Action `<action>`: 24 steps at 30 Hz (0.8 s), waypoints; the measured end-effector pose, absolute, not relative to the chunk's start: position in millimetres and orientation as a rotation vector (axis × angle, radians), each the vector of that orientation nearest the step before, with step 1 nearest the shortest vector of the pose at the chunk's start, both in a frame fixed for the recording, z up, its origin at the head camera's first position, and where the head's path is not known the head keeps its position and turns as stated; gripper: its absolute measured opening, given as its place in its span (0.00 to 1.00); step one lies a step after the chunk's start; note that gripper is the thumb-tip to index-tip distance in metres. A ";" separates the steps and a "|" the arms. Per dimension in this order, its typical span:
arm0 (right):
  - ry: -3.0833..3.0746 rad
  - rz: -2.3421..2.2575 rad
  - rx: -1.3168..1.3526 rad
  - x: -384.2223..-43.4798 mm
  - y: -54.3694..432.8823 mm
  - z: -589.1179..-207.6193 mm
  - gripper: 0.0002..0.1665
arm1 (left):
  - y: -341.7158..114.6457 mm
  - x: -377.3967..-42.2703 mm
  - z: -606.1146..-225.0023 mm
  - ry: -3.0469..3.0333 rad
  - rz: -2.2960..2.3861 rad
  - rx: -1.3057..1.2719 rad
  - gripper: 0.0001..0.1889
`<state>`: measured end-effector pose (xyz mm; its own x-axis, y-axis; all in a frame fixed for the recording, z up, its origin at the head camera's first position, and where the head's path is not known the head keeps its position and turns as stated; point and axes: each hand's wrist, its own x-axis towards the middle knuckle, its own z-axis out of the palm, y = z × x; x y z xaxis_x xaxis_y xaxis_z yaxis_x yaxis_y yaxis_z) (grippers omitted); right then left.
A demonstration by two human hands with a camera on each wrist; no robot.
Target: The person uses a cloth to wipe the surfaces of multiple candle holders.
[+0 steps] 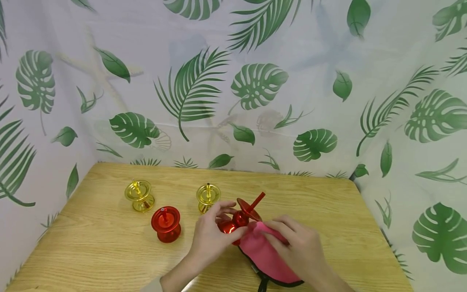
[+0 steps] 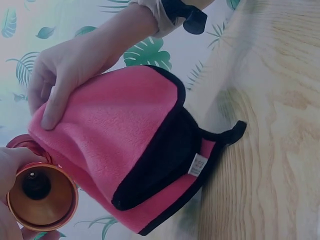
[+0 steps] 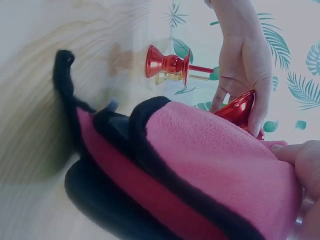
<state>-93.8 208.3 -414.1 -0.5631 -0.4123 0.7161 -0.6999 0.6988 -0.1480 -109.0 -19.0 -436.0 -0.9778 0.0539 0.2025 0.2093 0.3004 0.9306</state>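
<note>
My left hand (image 1: 213,233) grips a shiny red candle holder (image 1: 240,219) by its base and stem, tilted so its dish and thin red spike lean up to the right. The hollow underside of its base (image 2: 43,197) faces the left wrist camera. A pink cloth (image 1: 268,255) with black edging and a small white tag (image 2: 198,164) is pinched in my right hand (image 1: 300,245). Its bunched upper part lies against the candle holder, just under the dish. From there the cloth hangs down toward the table.
A second red candle holder (image 1: 166,225) stands upright left of my left hand. Two gold ones stand farther back, one at the left (image 1: 140,196) and one near the middle (image 1: 208,196). Behind the wooden table (image 1: 310,194) hangs a leaf-patterned white curtain (image 1: 255,134).
</note>
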 end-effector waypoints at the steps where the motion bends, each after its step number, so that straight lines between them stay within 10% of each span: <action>1: -2.243 0.579 0.837 -93.2 209.8 -415.3 0.18 | -19.3 -109.2 -436.0 -2.411 -1.753 -0.249 0.26; 24: -2.508 1.218 0.401 -110.5 247.6 -424.3 0.10 | -30.0 -107.2 -442.3 -2.185 -1.084 -0.872 0.22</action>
<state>-110.5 247.6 -424.3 -0.9081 -0.1088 0.4043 -0.3850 0.5964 -0.7043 -107.2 -30.0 -442.3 -0.6417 0.3067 0.7029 0.7453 0.4654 0.4774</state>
